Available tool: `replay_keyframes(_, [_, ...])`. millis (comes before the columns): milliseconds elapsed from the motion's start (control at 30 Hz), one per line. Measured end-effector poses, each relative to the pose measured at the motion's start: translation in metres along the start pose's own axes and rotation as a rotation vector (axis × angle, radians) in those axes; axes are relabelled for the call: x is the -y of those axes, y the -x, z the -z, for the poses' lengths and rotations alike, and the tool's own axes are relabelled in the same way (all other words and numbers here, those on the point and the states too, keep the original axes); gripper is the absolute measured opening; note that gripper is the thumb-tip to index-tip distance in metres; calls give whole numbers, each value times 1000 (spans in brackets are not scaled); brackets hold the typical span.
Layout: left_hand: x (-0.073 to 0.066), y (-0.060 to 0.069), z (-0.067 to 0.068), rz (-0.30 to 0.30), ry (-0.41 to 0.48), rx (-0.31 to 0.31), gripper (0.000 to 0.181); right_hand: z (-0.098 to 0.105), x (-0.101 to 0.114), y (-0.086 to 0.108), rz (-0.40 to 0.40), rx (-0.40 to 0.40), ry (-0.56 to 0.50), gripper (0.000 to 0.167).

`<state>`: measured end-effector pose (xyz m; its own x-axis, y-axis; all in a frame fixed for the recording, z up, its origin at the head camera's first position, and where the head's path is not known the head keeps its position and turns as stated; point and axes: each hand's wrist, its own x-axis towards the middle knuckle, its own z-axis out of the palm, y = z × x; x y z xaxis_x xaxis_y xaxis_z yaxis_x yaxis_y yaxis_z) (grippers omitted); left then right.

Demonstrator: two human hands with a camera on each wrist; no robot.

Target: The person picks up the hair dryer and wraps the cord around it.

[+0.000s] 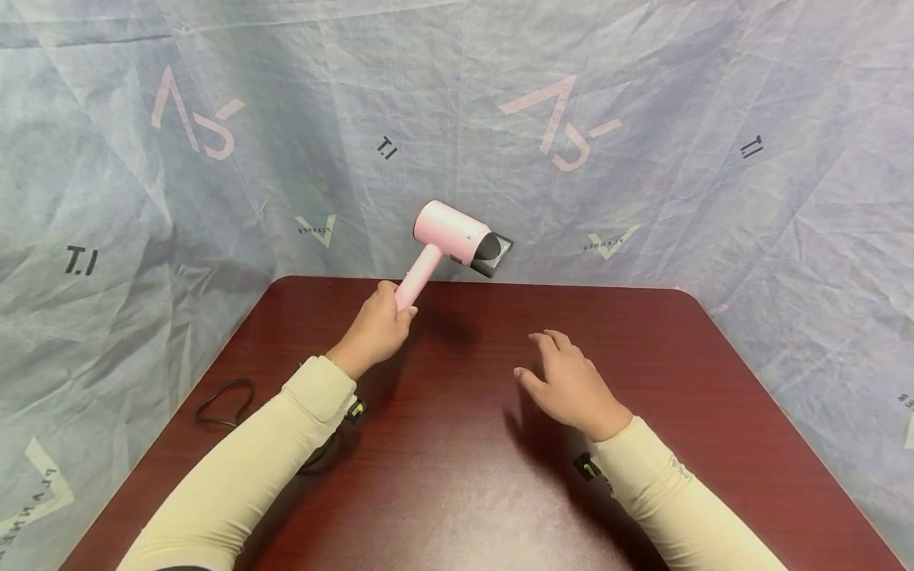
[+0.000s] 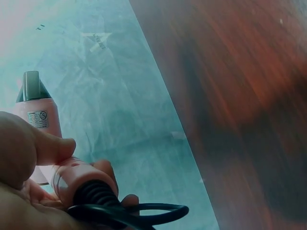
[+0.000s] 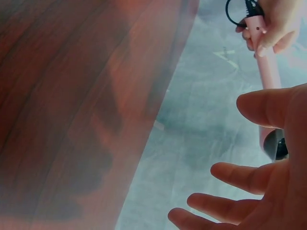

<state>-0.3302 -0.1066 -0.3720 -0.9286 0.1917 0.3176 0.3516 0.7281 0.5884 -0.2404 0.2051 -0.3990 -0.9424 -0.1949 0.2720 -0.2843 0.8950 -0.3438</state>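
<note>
A pink hair dryer (image 1: 448, 230) with a dark nozzle (image 1: 493, 252) is held up above the far part of the table, its nozzle pointing right and slightly down. My left hand (image 1: 377, 327) grips the lower handle; in the left wrist view the thumb lies along the pink handle (image 2: 79, 179), and a black cord (image 2: 158, 211) loops out of its end. My right hand (image 1: 571, 388) hovers over the table to the right, fingers spread and holding nothing. In the right wrist view the dryer (image 3: 268, 72) is seen beyond that hand, apart from it.
The dark red wooden table (image 1: 457, 476) reaches back to a grey printed cloth (image 1: 457, 95) hung behind it and at both sides. Part of the black cord (image 1: 227, 403) lies on the table at the left, partly hidden by the left sleeve.
</note>
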Motion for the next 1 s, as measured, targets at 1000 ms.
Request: replay_keyframes(1000, [-26,36,-23,52,184,91,47,21,10,-34,-136,-146,-635,44])
